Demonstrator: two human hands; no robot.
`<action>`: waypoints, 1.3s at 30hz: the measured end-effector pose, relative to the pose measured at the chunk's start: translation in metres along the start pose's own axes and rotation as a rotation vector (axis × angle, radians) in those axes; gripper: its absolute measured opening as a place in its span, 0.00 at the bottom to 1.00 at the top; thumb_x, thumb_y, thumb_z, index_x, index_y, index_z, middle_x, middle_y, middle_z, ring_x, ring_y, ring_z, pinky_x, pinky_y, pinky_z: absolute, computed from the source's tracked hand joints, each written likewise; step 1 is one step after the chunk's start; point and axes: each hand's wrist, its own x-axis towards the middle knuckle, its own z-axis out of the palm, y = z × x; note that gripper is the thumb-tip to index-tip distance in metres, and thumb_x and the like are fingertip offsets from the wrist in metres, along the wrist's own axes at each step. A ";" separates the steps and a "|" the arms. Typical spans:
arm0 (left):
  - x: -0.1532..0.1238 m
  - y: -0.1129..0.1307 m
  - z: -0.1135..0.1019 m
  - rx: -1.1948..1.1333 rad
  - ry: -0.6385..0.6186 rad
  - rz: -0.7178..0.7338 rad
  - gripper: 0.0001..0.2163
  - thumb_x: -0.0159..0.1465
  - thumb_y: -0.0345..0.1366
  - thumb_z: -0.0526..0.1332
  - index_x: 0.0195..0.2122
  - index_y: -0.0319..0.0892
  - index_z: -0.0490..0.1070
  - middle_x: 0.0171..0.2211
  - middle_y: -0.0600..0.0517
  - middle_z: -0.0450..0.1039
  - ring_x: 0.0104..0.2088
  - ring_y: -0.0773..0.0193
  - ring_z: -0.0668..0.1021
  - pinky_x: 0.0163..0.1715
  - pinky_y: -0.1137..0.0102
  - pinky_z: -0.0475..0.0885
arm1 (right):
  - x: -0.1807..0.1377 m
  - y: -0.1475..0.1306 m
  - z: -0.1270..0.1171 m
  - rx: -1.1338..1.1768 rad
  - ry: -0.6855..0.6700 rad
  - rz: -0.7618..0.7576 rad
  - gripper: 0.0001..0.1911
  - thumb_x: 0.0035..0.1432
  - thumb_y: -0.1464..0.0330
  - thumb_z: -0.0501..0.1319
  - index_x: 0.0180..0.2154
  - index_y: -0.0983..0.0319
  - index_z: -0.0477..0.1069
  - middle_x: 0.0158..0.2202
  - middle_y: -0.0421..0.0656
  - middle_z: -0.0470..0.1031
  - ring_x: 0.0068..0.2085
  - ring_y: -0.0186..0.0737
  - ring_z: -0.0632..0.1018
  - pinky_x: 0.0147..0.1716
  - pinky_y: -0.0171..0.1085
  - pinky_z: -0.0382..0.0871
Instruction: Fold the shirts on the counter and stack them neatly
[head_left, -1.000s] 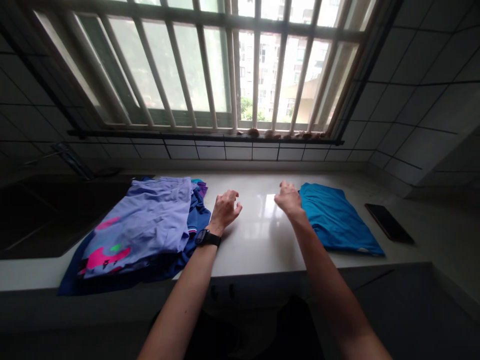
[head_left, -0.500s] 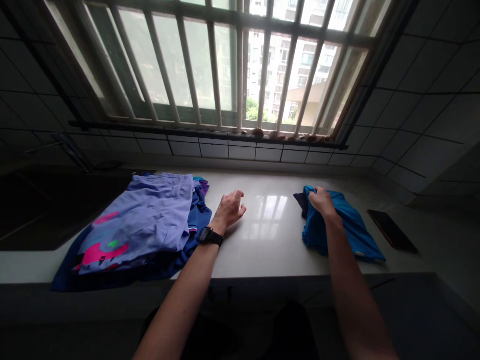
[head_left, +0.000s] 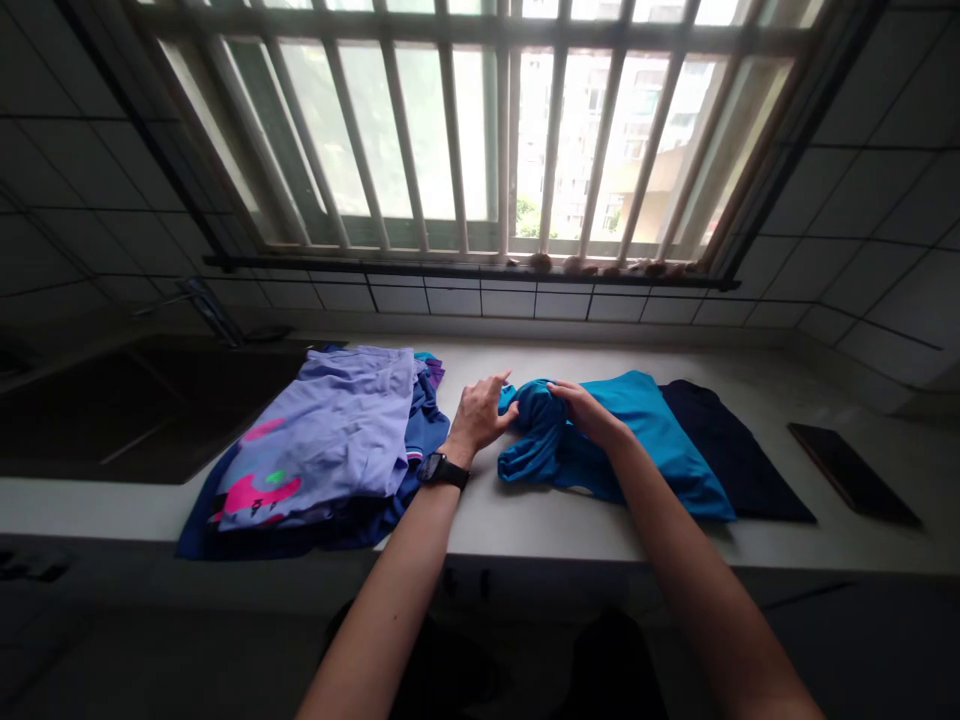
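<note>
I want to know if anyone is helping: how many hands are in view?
2: the left hand, beside the bunched blue cloth, and the right hand, at that bunch's other side. No others show.

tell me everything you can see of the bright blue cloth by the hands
The blue cloth looks like soft, thin fabric, with a small pale patch near its front edge. Its left end is bunched up; the right part lies flatter on the white counter, bordering a navy cloth. The right hand grips the bunched part; the left hand is at its left end, grip unclear.
</note>
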 end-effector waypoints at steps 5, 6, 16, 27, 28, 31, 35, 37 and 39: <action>0.000 0.001 -0.002 -0.035 -0.100 0.061 0.30 0.64 0.37 0.65 0.67 0.45 0.63 0.59 0.43 0.76 0.58 0.50 0.77 0.58 0.55 0.68 | -0.003 0.005 0.009 0.102 -0.066 0.060 0.09 0.52 0.62 0.71 0.33 0.59 0.77 0.29 0.39 0.79 0.32 0.40 0.77 0.37 0.37 0.73; -0.001 0.001 -0.003 -0.050 -0.117 0.089 0.29 0.62 0.37 0.66 0.66 0.46 0.65 0.60 0.44 0.76 0.59 0.50 0.76 0.58 0.56 0.68 | -0.004 0.005 0.010 0.109 -0.073 0.068 0.09 0.52 0.62 0.71 0.33 0.59 0.78 0.28 0.39 0.79 0.32 0.40 0.77 0.37 0.37 0.73; -0.001 0.007 0.000 -0.075 -0.227 0.179 0.10 0.69 0.33 0.56 0.32 0.43 0.75 0.34 0.48 0.81 0.36 0.57 0.81 0.47 0.61 0.70 | -0.007 -0.002 0.015 0.141 -0.085 0.073 0.06 0.55 0.65 0.69 0.33 0.60 0.77 0.31 0.38 0.77 0.31 0.36 0.73 0.36 0.35 0.71; -0.002 0.008 0.000 0.023 0.120 0.008 0.11 0.73 0.33 0.51 0.32 0.45 0.67 0.34 0.49 0.76 0.39 0.57 0.78 0.47 0.62 0.68 | 0.002 0.001 0.007 0.193 0.139 0.111 0.08 0.56 0.65 0.67 0.27 0.58 0.72 0.23 0.36 0.73 0.27 0.36 0.69 0.33 0.36 0.73; -0.002 0.007 0.001 0.026 0.146 -0.006 0.11 0.73 0.33 0.50 0.33 0.45 0.66 0.33 0.49 0.75 0.38 0.57 0.77 0.47 0.62 0.67 | 0.000 0.000 0.008 0.190 0.129 0.113 0.08 0.55 0.64 0.67 0.27 0.58 0.73 0.23 0.36 0.74 0.27 0.36 0.70 0.33 0.36 0.73; -0.001 0.006 0.002 0.019 0.183 -0.032 0.11 0.74 0.33 0.49 0.34 0.46 0.64 0.31 0.49 0.73 0.36 0.56 0.77 0.46 0.62 0.67 | -0.002 -0.003 0.008 0.165 0.072 0.105 0.09 0.53 0.62 0.70 0.28 0.59 0.74 0.24 0.37 0.76 0.29 0.36 0.72 0.34 0.35 0.73; -0.001 0.006 0.002 -0.006 0.158 -0.055 0.12 0.75 0.34 0.48 0.33 0.47 0.63 0.31 0.50 0.73 0.36 0.56 0.77 0.46 0.62 0.67 | 0.000 0.000 0.004 0.172 0.072 0.047 0.10 0.54 0.60 0.70 0.30 0.59 0.76 0.27 0.38 0.79 0.31 0.37 0.75 0.37 0.35 0.73; -0.001 0.006 0.001 -0.016 0.133 -0.056 0.12 0.75 0.35 0.49 0.32 0.46 0.63 0.30 0.50 0.73 0.36 0.56 0.77 0.47 0.62 0.67 | 0.001 0.001 0.001 0.177 0.090 0.046 0.10 0.56 0.59 0.70 0.32 0.59 0.78 0.28 0.38 0.80 0.31 0.37 0.76 0.37 0.36 0.74; -0.001 0.008 0.000 -0.026 0.106 -0.059 0.12 0.74 0.36 0.50 0.32 0.46 0.63 0.30 0.51 0.73 0.35 0.57 0.77 0.47 0.62 0.67 | 0.001 0.000 0.000 0.176 0.101 0.063 0.11 0.56 0.58 0.71 0.31 0.59 0.77 0.27 0.38 0.79 0.30 0.37 0.75 0.36 0.37 0.74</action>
